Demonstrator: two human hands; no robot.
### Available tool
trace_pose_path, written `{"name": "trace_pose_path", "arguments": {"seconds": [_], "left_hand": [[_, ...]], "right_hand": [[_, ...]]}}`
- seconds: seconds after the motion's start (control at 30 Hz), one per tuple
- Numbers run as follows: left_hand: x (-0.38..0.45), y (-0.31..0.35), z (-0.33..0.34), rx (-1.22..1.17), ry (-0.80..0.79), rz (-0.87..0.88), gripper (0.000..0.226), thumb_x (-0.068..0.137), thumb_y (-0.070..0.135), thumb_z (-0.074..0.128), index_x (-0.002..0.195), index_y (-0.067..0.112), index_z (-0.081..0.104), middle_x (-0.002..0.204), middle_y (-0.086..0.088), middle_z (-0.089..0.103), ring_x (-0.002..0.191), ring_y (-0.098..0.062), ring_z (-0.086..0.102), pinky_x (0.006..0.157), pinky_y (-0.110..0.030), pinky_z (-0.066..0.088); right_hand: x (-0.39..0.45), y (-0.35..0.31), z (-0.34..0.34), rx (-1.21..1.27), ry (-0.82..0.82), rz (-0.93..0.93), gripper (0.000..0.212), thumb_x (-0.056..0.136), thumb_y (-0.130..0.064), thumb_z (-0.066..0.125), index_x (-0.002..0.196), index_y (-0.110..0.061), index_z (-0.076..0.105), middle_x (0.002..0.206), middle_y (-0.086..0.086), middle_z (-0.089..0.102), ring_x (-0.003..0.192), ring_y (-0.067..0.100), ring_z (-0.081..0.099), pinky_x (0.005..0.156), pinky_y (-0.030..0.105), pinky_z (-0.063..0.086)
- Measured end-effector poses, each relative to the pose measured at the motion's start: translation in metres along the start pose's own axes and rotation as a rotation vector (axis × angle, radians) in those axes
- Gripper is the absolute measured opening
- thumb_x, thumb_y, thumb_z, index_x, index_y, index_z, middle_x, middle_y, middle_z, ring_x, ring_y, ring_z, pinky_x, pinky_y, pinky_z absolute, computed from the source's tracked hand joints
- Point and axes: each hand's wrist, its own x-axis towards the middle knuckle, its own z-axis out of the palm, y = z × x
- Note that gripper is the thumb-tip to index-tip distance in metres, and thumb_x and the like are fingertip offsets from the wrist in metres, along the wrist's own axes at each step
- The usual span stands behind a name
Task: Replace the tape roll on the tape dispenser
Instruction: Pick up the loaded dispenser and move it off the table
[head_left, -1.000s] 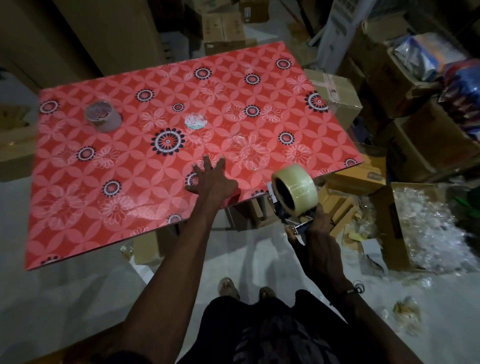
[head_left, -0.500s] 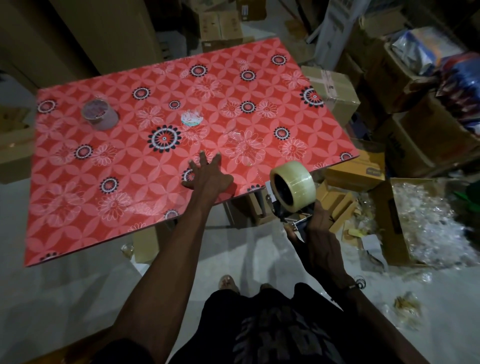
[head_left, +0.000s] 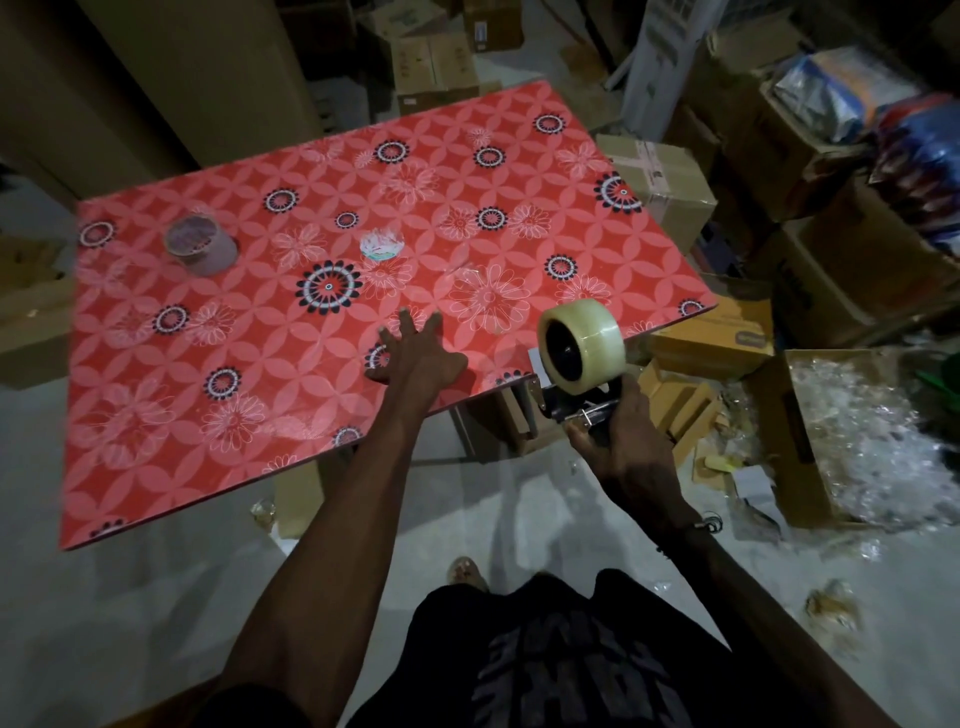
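Cardboard boxes crowd a dim storeroom around a red flower-patterned desk (head_left: 218, 332). At its near right edge, a full clear tape roll (head_left: 584, 343) sits on the wheel of a tape dispenser (head_left: 576, 402), which the right hand (head_left: 621, 447) grips by the handle, fingers wrapped round it, just off the desk's edge. The left hand (head_left: 415, 353) rests flat on the desk with fingers spread, holding nothing.

Over the last second little has shifted: the left hand has stayed planted in the same spot, the dispenser has stayed raised beside it, and only the view has drifted slightly. With a full roll already seated, the swap looks largely done; threading the tape end probably remains, though the free end cannot be made out.

Far left on the desk lies a pale, nearly spent roll (head_left: 200, 249), likely the old one, well apart from both hands. A small crumpled scrap (head_left: 382, 244) sits near the middle.

On the floor at right, an open carton (head_left: 795, 415) holds clear plastic wrapping (head_left: 878, 441). Closed boxes (head_left: 660, 176) stand beyond the far right corner.
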Motion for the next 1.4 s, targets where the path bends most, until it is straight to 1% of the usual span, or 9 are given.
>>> {"name": "trace_pose_path", "arguments": {"seconds": [0.1, 0.33, 0.53, 0.7, 0.8, 0.97, 1.1, 1.27, 1.4], "left_hand": [[0.000, 0.000, 0.000, 0.006, -0.004, 0.001, 0.087, 0.096, 0.042, 0.069, 0.167, 0.040, 0.020, 0.179, -0.003, -0.010, 0.163, -0.043, -0.007, 0.118, -0.084, 0.010], [-0.003, 0.000, -0.003, 0.011, -0.011, 0.012, 0.087, 0.096, 0.042, 0.070, 0.168, 0.039, 0.019, 0.179, -0.004, -0.009, 0.163, -0.043, -0.007, 0.117, -0.085, 0.009], [-0.003, -0.001, -0.003, 0.039, -0.010, 0.021, 0.087, 0.096, 0.044, 0.070, 0.167, 0.039, 0.021, 0.179, -0.005, -0.008, 0.163, -0.046, -0.006, 0.116, -0.085, 0.012], [-0.002, 0.000, -0.003, 0.043, -0.021, 0.019, 0.088, 0.096, 0.044, 0.070, 0.167, 0.038, 0.019, 0.179, -0.006, -0.008, 0.163, -0.046, -0.006, 0.118, -0.084, 0.011], [-0.001, -0.001, -0.002, 0.051, -0.017, 0.022, 0.089, 0.095, 0.044, 0.070, 0.167, 0.038, 0.019, 0.179, -0.006, -0.007, 0.162, -0.047, -0.006, 0.118, -0.084, 0.012], [-0.001, -0.004, -0.003, 0.094, 0.007, 0.052, 0.087, 0.093, 0.048, 0.070, 0.166, 0.034, 0.024, 0.178, -0.009, 0.001, 0.161, -0.049, 0.004, 0.116, -0.084, 0.018], [-0.002, -0.010, -0.003, 0.126, 0.046, 0.096, 0.084, 0.094, 0.059, 0.067, 0.164, 0.031, 0.029, 0.177, -0.012, 0.010, 0.159, -0.049, 0.014, 0.115, -0.083, 0.024], [-0.003, -0.023, -0.002, 0.151, 0.107, 0.153, 0.083, 0.092, 0.069, 0.064, 0.160, 0.031, 0.036, 0.174, -0.011, 0.020, 0.155, -0.045, 0.025, 0.115, -0.075, 0.028], [0.000, -0.038, -0.002, 0.120, 0.179, 0.221, 0.077, 0.089, 0.073, 0.064, 0.154, 0.035, 0.045, 0.169, -0.006, 0.030, 0.151, -0.039, 0.028, 0.114, -0.071, 0.026]], "right_hand": [[0.000, -0.003, 0.005, -0.113, -0.008, -0.035, 0.083, 0.100, -0.050, 0.070, 0.159, -0.006, 0.030, 0.126, 0.013, 0.053, 0.088, 0.034, 0.069, 0.056, 0.027, 0.043], [0.000, -0.009, 0.000, -0.183, -0.040, -0.080, 0.086, 0.100, -0.062, 0.059, 0.160, -0.009, 0.027, 0.131, 0.015, 0.050, 0.080, 0.035, 0.070, 0.054, 0.036, 0.051], [-0.001, 0.000, -0.008, -0.010, -0.042, 0.043, 0.084, 0.097, -0.048, 0.074, 0.159, -0.016, 0.027, 0.139, 0.015, 0.052, 0.103, 0.037, 0.073, 0.075, 0.049, 0.062], [-0.015, 0.020, -0.023, 0.129, -0.059, 0.112, 0.075, 0.094, -0.039, 0.081, 0.152, -0.024, 0.037, 0.140, 0.008, 0.059, 0.105, 0.016, 0.072, 0.080, 0.030, 0.058], [-0.017, 0.026, -0.029, 0.170, -0.032, 0.136, 0.073, 0.093, -0.042, 0.082, 0.151, -0.027, 0.040, 0.140, 0.002, 0.062, 0.110, 0.012, 0.071, 0.088, 0.034, 0.062], [-0.018, 0.013, -0.040, 0.290, 0.014, 0.125, 0.068, 0.091, -0.031, 0.087, 0.146, -0.026, 0.048, 0.129, -0.012, 0.068, 0.116, -0.005, 0.066, 0.091, 0.023, 0.059], [-0.010, -0.002, -0.048, 0.308, 0.033, 0.099, 0.073, 0.087, -0.022, 0.090, 0.148, -0.020, 0.049, 0.123, -0.015, 0.062, 0.103, -0.020, 0.062, 0.079, 0.005, 0.053], [0.007, -0.019, -0.053, 0.275, 0.009, -0.046, 0.076, 0.090, -0.037, 0.086, 0.156, -0.031, 0.047, 0.147, -0.003, 0.061, 0.126, 0.019, 0.063, 0.095, 0.047, 0.059], [0.026, -0.030, -0.048, 0.194, 0.027, -0.120, 0.068, 0.099, -0.041, 0.073, 0.159, -0.025, 0.046, 0.151, 0.003, 0.056, 0.135, 0.017, 0.051, 0.107, 0.046, 0.048]]}}
